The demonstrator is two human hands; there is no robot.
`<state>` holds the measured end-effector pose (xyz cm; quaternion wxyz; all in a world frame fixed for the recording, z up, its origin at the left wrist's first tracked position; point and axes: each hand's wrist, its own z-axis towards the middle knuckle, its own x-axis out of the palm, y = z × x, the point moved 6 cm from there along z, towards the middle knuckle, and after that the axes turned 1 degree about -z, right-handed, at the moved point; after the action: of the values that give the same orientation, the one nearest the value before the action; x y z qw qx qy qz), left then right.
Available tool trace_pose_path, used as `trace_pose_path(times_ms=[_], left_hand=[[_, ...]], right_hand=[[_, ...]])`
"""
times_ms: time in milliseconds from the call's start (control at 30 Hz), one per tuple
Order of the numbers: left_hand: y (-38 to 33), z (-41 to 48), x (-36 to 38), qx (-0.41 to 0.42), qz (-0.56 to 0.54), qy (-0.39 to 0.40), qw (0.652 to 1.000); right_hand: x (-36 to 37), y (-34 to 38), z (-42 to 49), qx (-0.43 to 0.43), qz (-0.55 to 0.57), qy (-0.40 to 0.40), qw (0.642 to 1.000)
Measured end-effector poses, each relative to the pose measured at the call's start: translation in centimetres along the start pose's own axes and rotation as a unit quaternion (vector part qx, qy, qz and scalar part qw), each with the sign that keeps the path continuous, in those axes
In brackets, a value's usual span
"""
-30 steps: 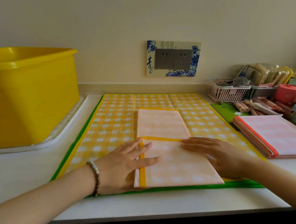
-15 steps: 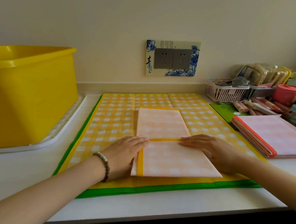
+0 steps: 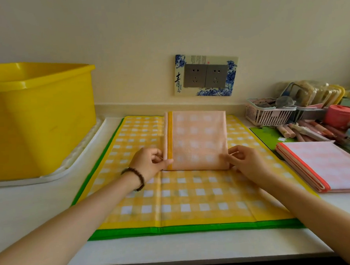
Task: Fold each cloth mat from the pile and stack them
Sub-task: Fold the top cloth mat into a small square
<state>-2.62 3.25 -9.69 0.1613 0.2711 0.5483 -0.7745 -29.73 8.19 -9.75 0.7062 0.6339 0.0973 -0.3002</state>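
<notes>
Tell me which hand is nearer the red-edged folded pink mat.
Right. The right hand pinches the orange mat's right corner, left of the pink mat; the left hand pinches its left corner, farther off.

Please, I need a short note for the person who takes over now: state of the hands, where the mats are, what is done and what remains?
Left hand pinches the near left corner of the peach mat; right hand pinches its near right corner.
Peach mat is folded, over the yellow mat, which lies spread flat. Folded pink mat lies to the right.
Done: pink and peach folded.
Left: probably stack peach on pink, then fold yellow.
</notes>
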Motion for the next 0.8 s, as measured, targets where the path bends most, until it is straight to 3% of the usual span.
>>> trace_pose_path(times_ms=[100,300,467,533,633,733,800], left_hand=[[0.3,0.7,0.2,-0.041,0.011,-0.007,0.999],[0.0,1.8,0.1,-0.09,0.146,0.027,0.985],[-1.5,2.4,1.9,0.027,0.197,0.079,0.977],[-1.0,2.3,3.1,0.032,0.209,0.116,0.97],[0.2,1.8,4.6,0.005,0.274,0.173,0.946],[0.4,1.5,4.7,0.003,0.303,0.179,0.936],[0.3,1.4,4.7,0.002,0.31,0.183,0.933]], right_hand=[[0.3,0.0,0.8,0.025,-0.034,-0.026,0.999],[0.6,-0.3,2.1,0.064,-0.083,-0.018,0.994],[1.1,-0.3,2.7,0.072,-0.101,-0.018,0.992],[1.2,0.0,2.6,0.067,-0.114,-0.025,0.991],[1.5,1.3,2.0,0.02,-0.202,-0.04,0.978],[3.1,3.7,1.4,-0.091,-0.263,-0.071,0.958],[5.1,5.1,1.5,-0.141,-0.283,-0.048,0.947]])
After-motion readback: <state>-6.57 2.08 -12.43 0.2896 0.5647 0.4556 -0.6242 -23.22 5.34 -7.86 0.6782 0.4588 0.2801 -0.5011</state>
